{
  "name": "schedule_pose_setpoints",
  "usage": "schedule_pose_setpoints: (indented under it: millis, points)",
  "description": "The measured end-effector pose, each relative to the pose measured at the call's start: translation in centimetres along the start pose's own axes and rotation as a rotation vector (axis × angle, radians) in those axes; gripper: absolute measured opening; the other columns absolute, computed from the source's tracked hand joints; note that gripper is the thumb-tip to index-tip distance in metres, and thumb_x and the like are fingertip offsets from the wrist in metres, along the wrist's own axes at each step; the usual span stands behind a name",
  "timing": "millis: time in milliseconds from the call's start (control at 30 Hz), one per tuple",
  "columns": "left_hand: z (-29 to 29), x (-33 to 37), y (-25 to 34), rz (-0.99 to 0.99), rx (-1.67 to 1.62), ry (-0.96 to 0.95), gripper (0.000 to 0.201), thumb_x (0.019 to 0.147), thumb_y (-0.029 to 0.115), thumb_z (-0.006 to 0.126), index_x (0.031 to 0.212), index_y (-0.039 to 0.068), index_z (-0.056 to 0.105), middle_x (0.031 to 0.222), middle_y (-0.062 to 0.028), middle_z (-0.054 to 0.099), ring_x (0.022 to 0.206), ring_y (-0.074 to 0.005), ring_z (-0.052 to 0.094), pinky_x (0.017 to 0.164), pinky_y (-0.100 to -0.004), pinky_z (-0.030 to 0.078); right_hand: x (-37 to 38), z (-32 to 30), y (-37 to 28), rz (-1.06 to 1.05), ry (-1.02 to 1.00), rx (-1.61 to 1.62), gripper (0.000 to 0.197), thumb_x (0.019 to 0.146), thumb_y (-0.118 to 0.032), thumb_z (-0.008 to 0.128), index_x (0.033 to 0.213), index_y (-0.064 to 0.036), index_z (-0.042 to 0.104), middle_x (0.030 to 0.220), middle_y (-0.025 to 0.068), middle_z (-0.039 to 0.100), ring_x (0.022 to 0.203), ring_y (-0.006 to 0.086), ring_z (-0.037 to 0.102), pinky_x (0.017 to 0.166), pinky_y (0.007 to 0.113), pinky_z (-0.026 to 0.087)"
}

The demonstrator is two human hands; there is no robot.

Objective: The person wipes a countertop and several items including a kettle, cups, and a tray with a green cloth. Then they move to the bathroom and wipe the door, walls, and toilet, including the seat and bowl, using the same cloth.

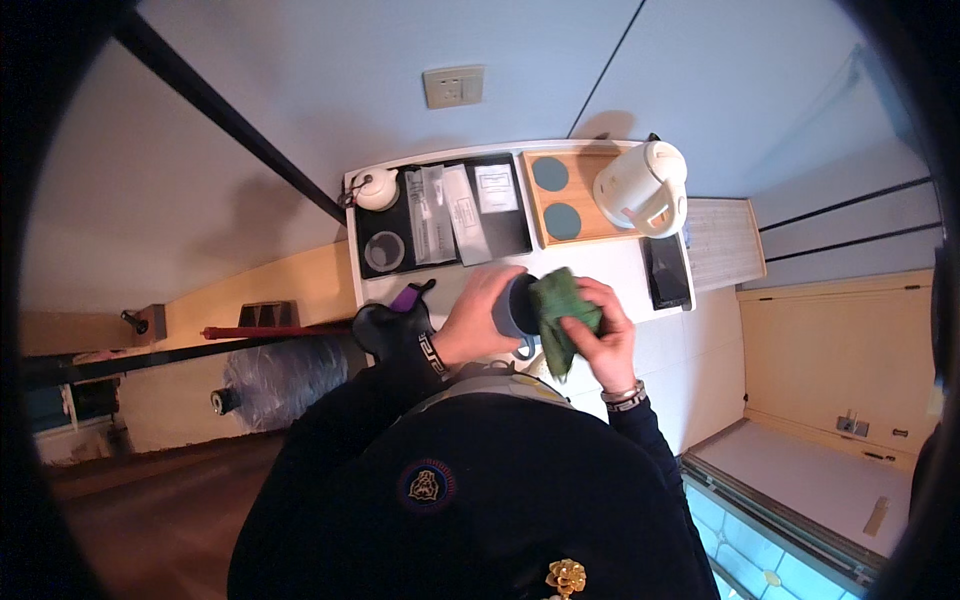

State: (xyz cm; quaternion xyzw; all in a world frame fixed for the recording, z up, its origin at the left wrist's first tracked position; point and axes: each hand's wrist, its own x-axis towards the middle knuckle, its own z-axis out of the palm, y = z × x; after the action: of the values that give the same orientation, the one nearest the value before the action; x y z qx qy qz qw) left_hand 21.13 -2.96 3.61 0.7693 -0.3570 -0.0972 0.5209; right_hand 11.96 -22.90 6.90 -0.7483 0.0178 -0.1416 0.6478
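My left hand (474,318) is wrapped round a dark blue-grey mug (507,310), tilted with its dark mouth toward the right. A small loop of handle shows below it. My right hand (608,338) grips a crumpled green cloth (560,312) between thumb and fingers. The cloth lies against the mug's mouth and partly covers it. Both hands are above the near part of a white tabletop (610,268). What my left fingers do behind the mug is hidden.
Behind my hands lie a black tray (407,258) with a small white pot (377,188), a round coaster (384,251) and packets (432,215). Beside it, a wooden tray (588,236) bears a white kettle (640,190). A black rectangular item (666,272) lies at the right edge.
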Motion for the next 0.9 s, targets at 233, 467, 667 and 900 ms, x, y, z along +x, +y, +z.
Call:
schedule_pose_setpoints:
  millis: [233,467,667,900]
  points:
    - [2.6,0.0,0.6,-0.055,0.103,-0.149,0.086,0.056,0.02,0.082,0.132,0.002,0.045,0.126,-0.0193,0.05,0.121,-0.0378,0.045,0.102,-0.0438,0.04,-0.4,1.1,3.7,0.043,-0.055,-0.568,0.036,0.064,0.006,0.069,0.093,-0.0047,0.051,0.104,0.0167,0.058,0.093,0.0384,0.061,0.077,0.039,0.051]
    - [6.4,-0.6,-5.5,-0.152,0.197,-0.044,0.079,0.061,0.022,0.082,0.129,0.005,0.047,0.124,-0.0187,0.053,0.118,-0.0381,0.049,0.099,-0.0455,0.041,-3.9,-1.9,7.5,0.455,0.021,-0.521,0.038,0.074,-0.021,0.069,0.104,-0.0064,0.051,0.067,0.0198,0.061,0.063,0.0407,0.062,0.059,0.045,0.049]
    - [9.7,0.3,-9.7,-0.185,0.137,0.096,0.085,0.064,0.02,0.084,0.135,0.007,0.04,0.124,-0.0196,0.055,0.116,-0.039,0.054,0.097,-0.0448,0.045,-5.9,-4.6,7.8,0.492,0.02,-0.491,0.037,0.074,-0.017,0.07,0.105,-0.0081,0.052,0.07,0.0147,0.063,0.062,0.032,0.063,0.059,0.04,0.05]
    - [8.9,1.2,-10.2,-0.182,0.139,0.108,0.091,0.065,0.012,0.083,0.141,0.007,0.034,0.139,-0.0186,0.044,0.127,-0.0376,0.045,0.104,-0.0426,0.042,-5.6,-3.1,7.0,0.389,-0.02,-0.346,0.036,0.075,-0.012,0.07,0.106,-0.0059,0.053,0.076,0.0103,0.064,0.062,0.0176,0.058,0.06,0.031,0.049]
